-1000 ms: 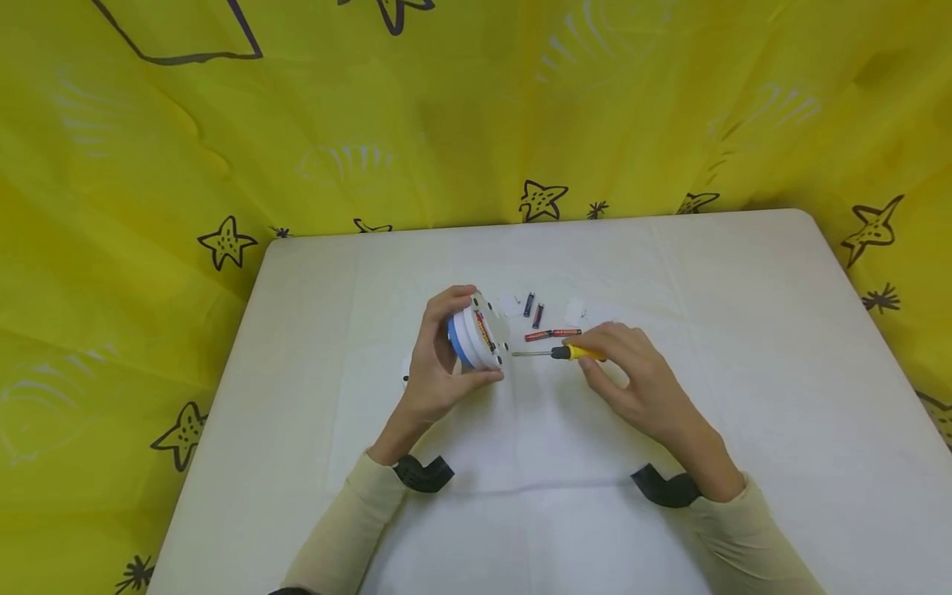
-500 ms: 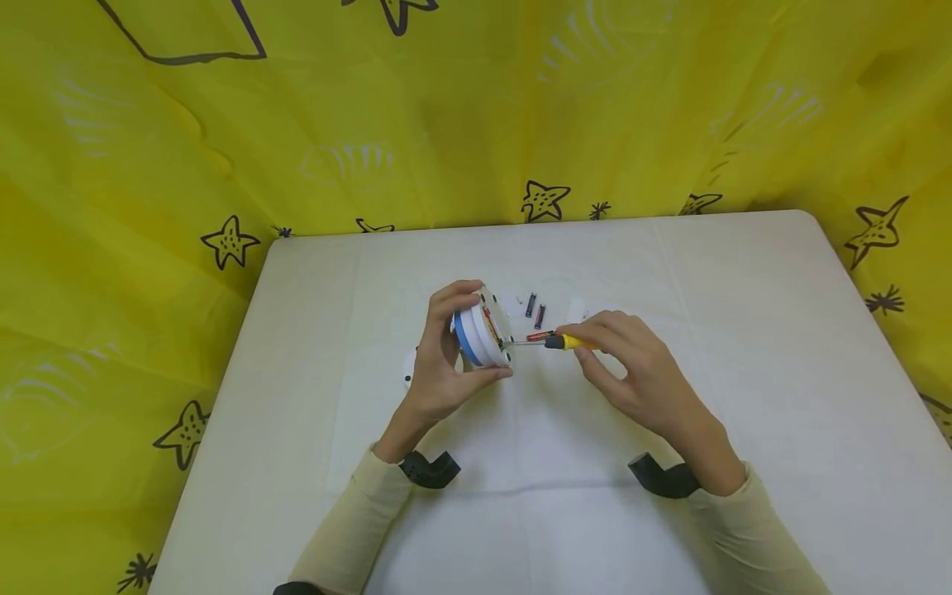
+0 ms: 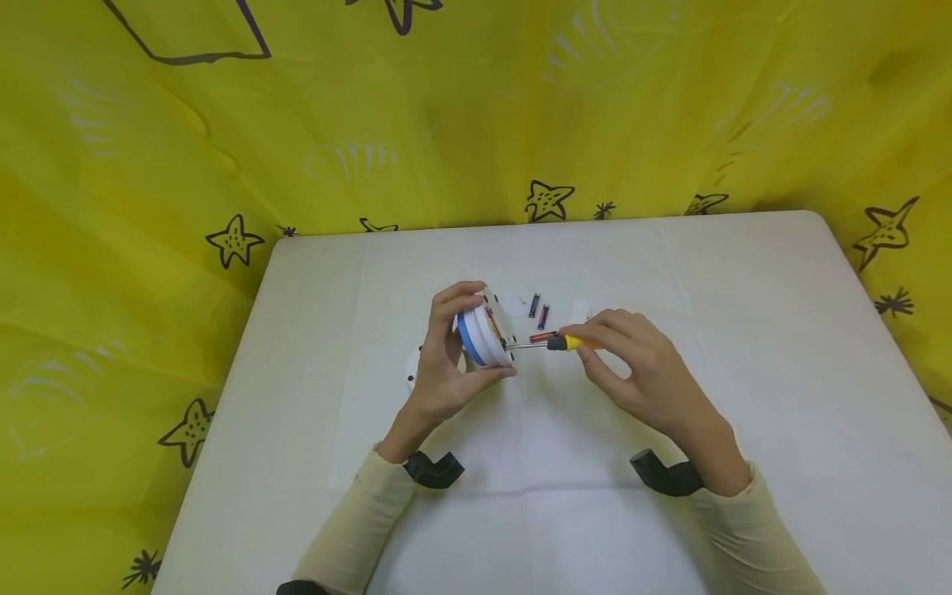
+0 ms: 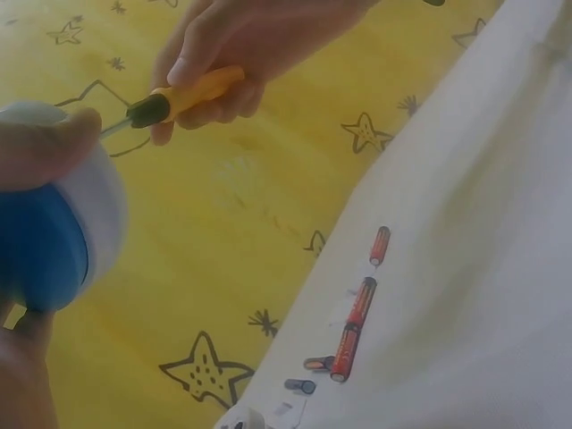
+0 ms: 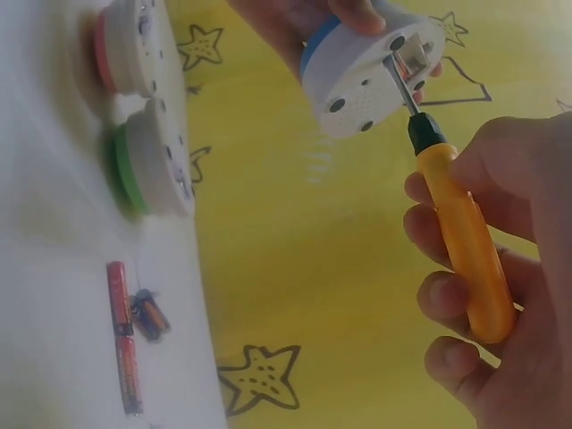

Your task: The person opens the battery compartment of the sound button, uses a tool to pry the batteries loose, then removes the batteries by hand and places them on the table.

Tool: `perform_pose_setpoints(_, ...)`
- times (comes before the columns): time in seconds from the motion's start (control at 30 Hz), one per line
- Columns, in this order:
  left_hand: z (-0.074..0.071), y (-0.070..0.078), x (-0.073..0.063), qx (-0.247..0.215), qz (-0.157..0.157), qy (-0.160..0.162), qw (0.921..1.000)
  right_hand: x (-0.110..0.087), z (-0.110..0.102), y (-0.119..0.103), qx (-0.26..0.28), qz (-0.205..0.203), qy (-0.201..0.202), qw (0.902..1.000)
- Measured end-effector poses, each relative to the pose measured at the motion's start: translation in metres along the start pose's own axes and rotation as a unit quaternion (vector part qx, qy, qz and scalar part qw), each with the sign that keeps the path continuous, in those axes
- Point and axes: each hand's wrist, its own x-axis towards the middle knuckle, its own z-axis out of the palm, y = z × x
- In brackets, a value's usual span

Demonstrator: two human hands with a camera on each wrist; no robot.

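My left hand (image 3: 446, 364) grips a round white device with a blue side (image 3: 474, 337), tilted so its flat underside faces right. A battery sits in an open slot in that face, among dark round feet, as the head view shows. My right hand (image 3: 647, 364) holds a screwdriver (image 5: 469, 246) by its yellow handle, thumb and fingers around it. The metal shaft reaches the underside beside the battery slot (image 5: 413, 55); whether the tip sits in a screw or the slot I cannot tell. In the left wrist view, fingers cover part of the device.
Loose red batteries (image 4: 360, 304) and dark ones (image 3: 535, 305) lie on the white table (image 3: 669, 273) beyond the hands. Two similar white devices, one with a green side (image 5: 130, 170) and one with a red side (image 5: 107, 49), stand on the table. A yellow patterned sheet (image 3: 446, 107) hangs behind.
The screwdriver has moved left, its tip going from just off the device's underside to touching it near the slot. The left hand has shifted slightly right and up with the device.
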Motion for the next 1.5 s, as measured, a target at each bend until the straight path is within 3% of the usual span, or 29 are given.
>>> perform_pose_setpoints(0.27, -0.001, 0.001, -0.002, 0.015, 0.013, 0.056, 0.9982, 0.002, 0.009, -0.013, -0.006, -0.017, 0.02, 0.9996)
perform_pose_setpoints(0.6, 0.007, 0.002, -0.001, -0.048, 0.016, 0.139, 0.9891, 0.002, 0.021, -0.025, -0.031, -0.016, 0.056, 0.9978)
perform_pose_setpoints(0.83, 0.01, 0.005, 0.0, -0.052, 0.008, 0.181, 0.982, 0.003, 0.033, -0.027, -0.039, -0.043, 0.102, 0.9931)
perform_pose_setpoints(1.2, 0.015, 0.006, -0.002, -0.083, -0.005, 0.222, 0.9715, 0.001, 0.052, -0.031, -0.032, -0.056, 0.15, 0.9865)
perform_pose_setpoints(1.5, 0.016, 0.005, -0.002, -0.099, 0.0, 0.23, 0.9682, 0.001, 0.052, -0.032, -0.026, -0.055, 0.149, 0.9869)
